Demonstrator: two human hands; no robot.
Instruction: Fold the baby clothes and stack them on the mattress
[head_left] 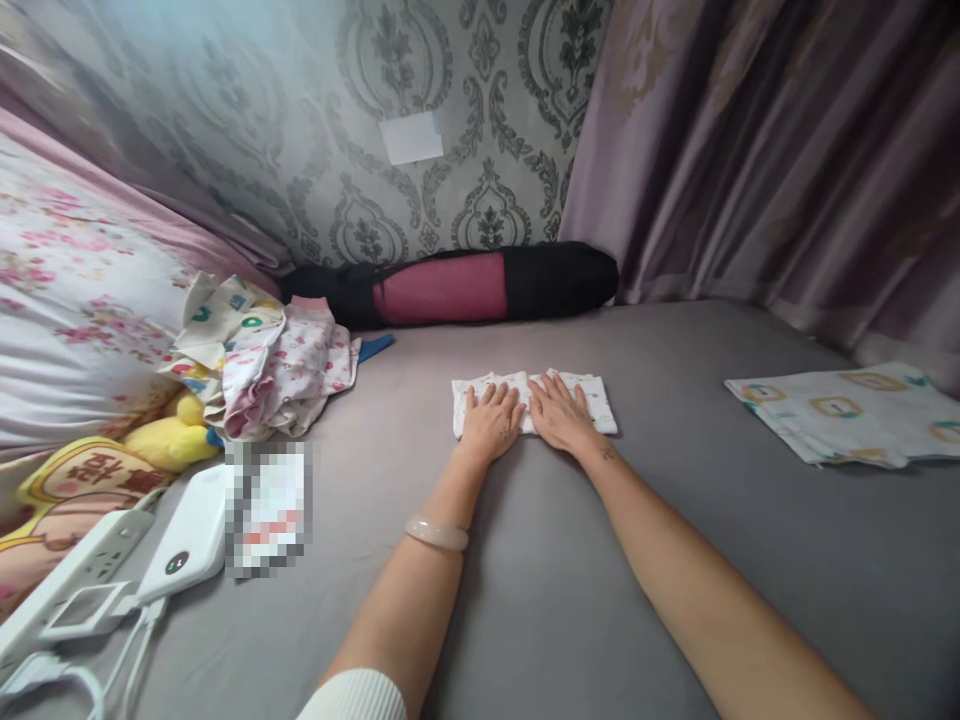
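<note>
A folded white cloth with small printed marks [601,404] lies on the grey bed sheet [555,580] in front of me. My left hand [493,418] rests flat on its left half, fingers stretched out. On the right half my right hand [561,412] lies flat too, its fingers spread. Both palms press down from above and grip nothing. The hands cover the middle of the cloth, so part of its print is hidden.
At left sits a pile of printed clothes [292,365], near a yellow plush toy [169,435], a white power bank [191,530] and a power strip [97,560]. A white cloth with yellow prints [855,410] lies at right. A black and maroon long bag [450,287] borders the wall.
</note>
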